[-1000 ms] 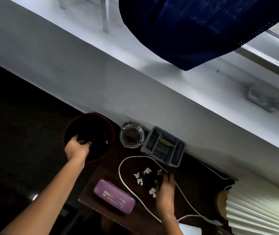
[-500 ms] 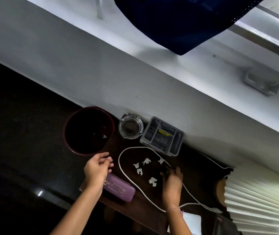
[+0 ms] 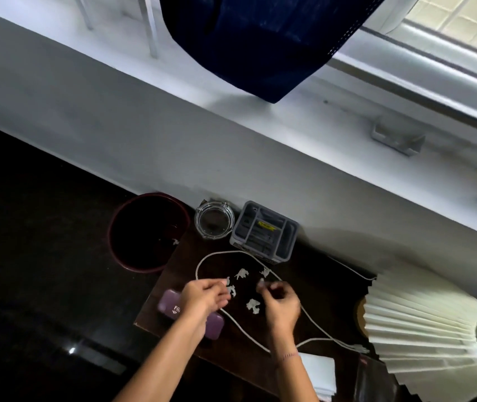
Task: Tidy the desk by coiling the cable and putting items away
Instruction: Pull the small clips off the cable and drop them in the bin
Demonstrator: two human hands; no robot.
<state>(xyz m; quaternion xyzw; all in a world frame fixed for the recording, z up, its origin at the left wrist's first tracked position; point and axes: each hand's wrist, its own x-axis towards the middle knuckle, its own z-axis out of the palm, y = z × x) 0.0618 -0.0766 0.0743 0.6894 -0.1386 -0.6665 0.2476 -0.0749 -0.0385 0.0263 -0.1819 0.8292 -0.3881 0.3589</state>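
A white cable [image 3: 202,261] lies in a loose loop on the dark wooden desk [image 3: 327,288] and runs right to its plug near the lamp. Several crumpled white paper scraps [image 3: 241,274] lie inside the loop. My left hand [image 3: 203,298] is over the loop's left side, fingertips pinched on a small scrap. My right hand [image 3: 280,304] is just right of it, fingertips pinched on another scrap, with a bigger scrap [image 3: 253,305] lying between the hands. A purple case [image 3: 169,304] is partly hidden under my left wrist.
A dark red bin [image 3: 114,227] stands off the desk's left end with a scrap inside. A glass jar [image 3: 214,221] and a grey compartment organiser [image 3: 264,232] sit against the wall. A pleated cream lampshade [image 3: 423,323] fills the right; white paper [image 3: 320,372] lies at the front edge.
My left hand left the bin, crossed over the purple case and reached the scraps. My right hand lifted its fingers off the desk and closed them on a scrap.
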